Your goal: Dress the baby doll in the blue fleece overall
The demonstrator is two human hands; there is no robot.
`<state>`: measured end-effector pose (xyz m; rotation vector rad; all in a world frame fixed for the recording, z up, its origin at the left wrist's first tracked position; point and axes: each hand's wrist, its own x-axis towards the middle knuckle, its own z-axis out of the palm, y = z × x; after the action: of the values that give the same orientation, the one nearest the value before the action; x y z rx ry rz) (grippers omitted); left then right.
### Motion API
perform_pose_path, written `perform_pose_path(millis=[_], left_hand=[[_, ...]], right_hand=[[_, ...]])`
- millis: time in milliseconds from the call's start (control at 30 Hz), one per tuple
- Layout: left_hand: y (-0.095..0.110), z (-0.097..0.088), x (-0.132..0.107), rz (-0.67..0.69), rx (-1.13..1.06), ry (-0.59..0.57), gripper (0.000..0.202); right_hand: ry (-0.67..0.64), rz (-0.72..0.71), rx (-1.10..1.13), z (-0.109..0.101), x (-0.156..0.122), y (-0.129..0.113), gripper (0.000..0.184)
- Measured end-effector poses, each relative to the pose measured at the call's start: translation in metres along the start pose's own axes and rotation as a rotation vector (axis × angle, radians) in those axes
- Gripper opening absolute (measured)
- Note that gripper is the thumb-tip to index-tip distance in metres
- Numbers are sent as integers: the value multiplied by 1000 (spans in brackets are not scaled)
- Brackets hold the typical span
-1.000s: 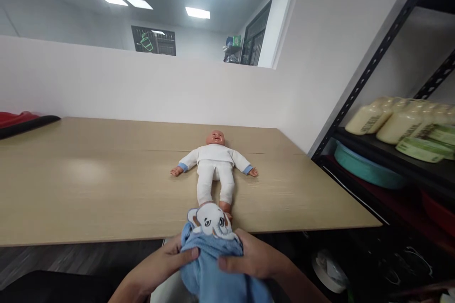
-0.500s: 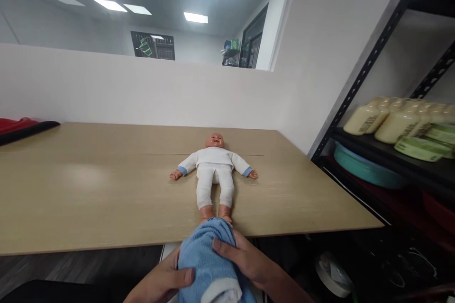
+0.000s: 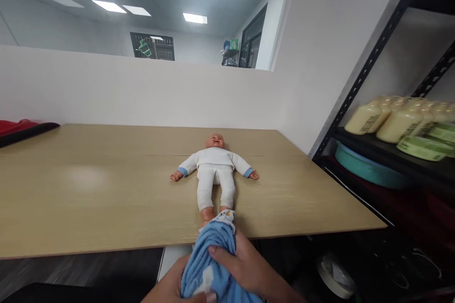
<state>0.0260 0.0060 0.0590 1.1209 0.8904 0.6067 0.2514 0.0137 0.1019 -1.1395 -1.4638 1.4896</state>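
Observation:
A blue terry cloth garment [image 3: 213, 246] with white patches is bunched between both hands at the table's front edge. My left hand [image 3: 174, 284] grips its lower left side, the thumb near a white patch. From the right, my right hand [image 3: 241, 262] holds it with the thumb pressed on top. The garment's white printed end overlaps the feet of a baby doll [image 3: 215, 165]; whether it goes around a foot I cannot tell. The doll lies on its back in a white top and white trousers with blue cuffs, arms spread, head toward the wall.
The doll lies on a wooden table [image 3: 106, 199] against a white wall. Black shelving [image 3: 366, 61] at right holds cream bottles [image 3: 401, 120], green tubs [image 3: 424, 148] and a teal basin [image 3: 369, 165]. A red item with a black edge [image 3: 28, 130] rests at far left.
The garment's white printed end has come into view over the doll's feet. More blue cloth is gathered between my hands, and my left hand has moved down and right.

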Motion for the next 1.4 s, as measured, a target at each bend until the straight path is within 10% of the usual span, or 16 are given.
perform_pose_path(millis=[200, 467, 767, 1133, 1400], left_hand=[[2, -10, 21, 172, 52, 110, 75], [11, 2, 30, 211, 405, 347, 31], [4, -11, 67, 296, 830, 558, 28], [12, -29, 96, 516, 303, 365, 32], [19, -38, 97, 494, 294, 279, 36]], right_hand=[[-244, -16, 146, -2, 8, -8, 98], [306, 130, -463, 3, 17, 32, 48], [429, 31, -781, 18, 44, 65, 49], [155, -199, -647, -11, 73, 52, 48], [277, -242, -495, -18, 79, 61, 64]])
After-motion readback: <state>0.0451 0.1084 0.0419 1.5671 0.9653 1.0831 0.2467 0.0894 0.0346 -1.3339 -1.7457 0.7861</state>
